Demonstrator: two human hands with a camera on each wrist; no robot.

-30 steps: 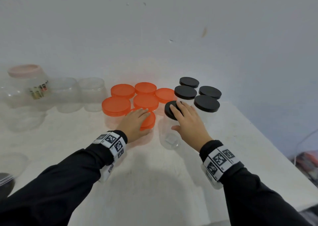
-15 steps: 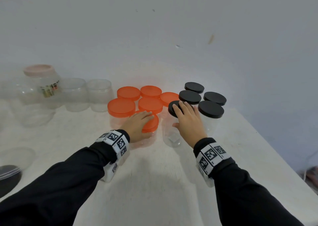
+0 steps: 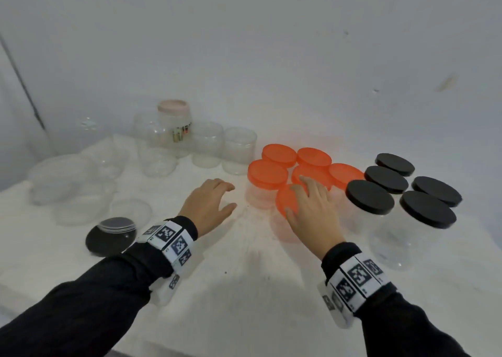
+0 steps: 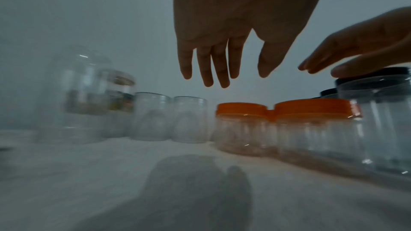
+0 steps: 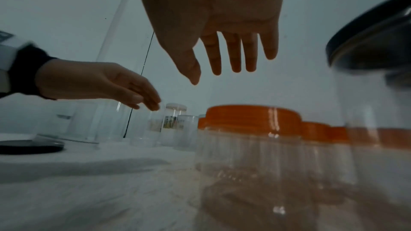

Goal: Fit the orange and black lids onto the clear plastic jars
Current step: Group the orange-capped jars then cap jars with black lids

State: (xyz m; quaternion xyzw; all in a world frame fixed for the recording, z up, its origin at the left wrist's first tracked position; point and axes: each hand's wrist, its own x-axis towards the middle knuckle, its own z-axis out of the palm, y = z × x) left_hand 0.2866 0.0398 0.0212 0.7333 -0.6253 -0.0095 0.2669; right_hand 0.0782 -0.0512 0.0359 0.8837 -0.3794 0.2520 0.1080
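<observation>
1. The white table [image 3: 244, 288] carried everything, with the work falling into three groups: capped jars on the right, uncapped ones on the left, and one loose lid near the front.
2. The largest finished group was the orange-lidded jars [image 3: 267, 174], six of them clustered in the middle, each with its lid seated as far as the head view showed.
3. To their right stood the black-lidded jars [image 3: 370, 197], five in all, also capped; judged from this, most of the task was done.
4. Left of the orange cluster stood open clear jars [image 3: 239, 150] near the wall, with more clear containers, hard to count, further left. These seemed to be what was left.
5. A loose black lid [image 3: 110, 235] lay flat near the front left with a clear piece resting on it; it was not on any jar.
6. The right hand [image 3: 312, 212] hovered over the nearest orange lid with fingers straight and apart; whether it touched the lid could not be told.
7. The left hand [image 3: 209, 207] hung over bare table, fingers relaxed and spread, holding nothing, between the orange cluster and the open jars.
</observation>
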